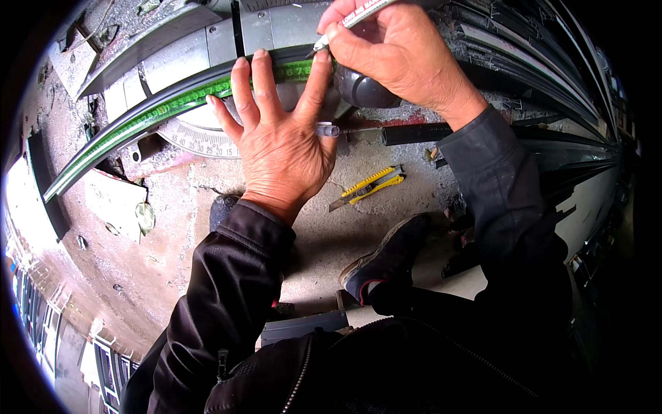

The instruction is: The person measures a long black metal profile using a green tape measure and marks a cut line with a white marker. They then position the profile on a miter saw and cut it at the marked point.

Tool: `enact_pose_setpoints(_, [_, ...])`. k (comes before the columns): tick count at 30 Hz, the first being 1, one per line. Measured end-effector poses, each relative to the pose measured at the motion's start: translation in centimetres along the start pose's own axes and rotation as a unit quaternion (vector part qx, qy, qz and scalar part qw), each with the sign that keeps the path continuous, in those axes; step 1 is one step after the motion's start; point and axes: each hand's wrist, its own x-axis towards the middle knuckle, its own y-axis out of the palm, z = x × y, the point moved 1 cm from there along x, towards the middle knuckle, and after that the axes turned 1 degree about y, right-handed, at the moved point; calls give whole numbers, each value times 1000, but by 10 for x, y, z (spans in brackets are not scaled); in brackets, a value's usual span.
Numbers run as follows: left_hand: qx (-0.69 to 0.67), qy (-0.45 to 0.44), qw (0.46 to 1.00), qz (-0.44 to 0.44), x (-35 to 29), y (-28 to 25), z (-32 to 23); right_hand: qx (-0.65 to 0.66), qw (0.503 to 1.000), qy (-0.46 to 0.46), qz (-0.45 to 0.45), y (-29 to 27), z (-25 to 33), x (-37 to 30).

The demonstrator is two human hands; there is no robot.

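Lies across the saw, overhanging its left side, as a long, green-topped strip. Looks light, stiff in section yet springy lengthwise, likely slick and easily scratched. Best held flat against the saw, with support for the overhang. Pressed down there by the left grip, spread and clasping nothing. Above the saw, in the right grip, pinches a pen with its tip near the strip.

Digits along long green strip, numbered ticks on curved scale on strip's near side, lettering on white pen at strip's far edge
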Motion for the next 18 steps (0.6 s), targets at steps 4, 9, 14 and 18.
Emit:
enact_pose_setpoints(4, [3, 0, 1000, 0, 0, 0, 0, 1, 1000, 0, 2, 0, -1, 0])
enact_pose_setpoints(9, [-1, 0, 1000, 7, 0, 0, 0, 13, 1000, -4, 3, 1, -5, 0])
enact_pose_setpoints(14, [0, 2, 1000, 3, 0, -1, 0, 2, 1000, -14, 3, 1, -4, 1])
enact_pose_setpoints(18, [-3, 3, 1000, 2, 0, 0, 0, 1, 1000, -21, 2, 0, -6, 0])
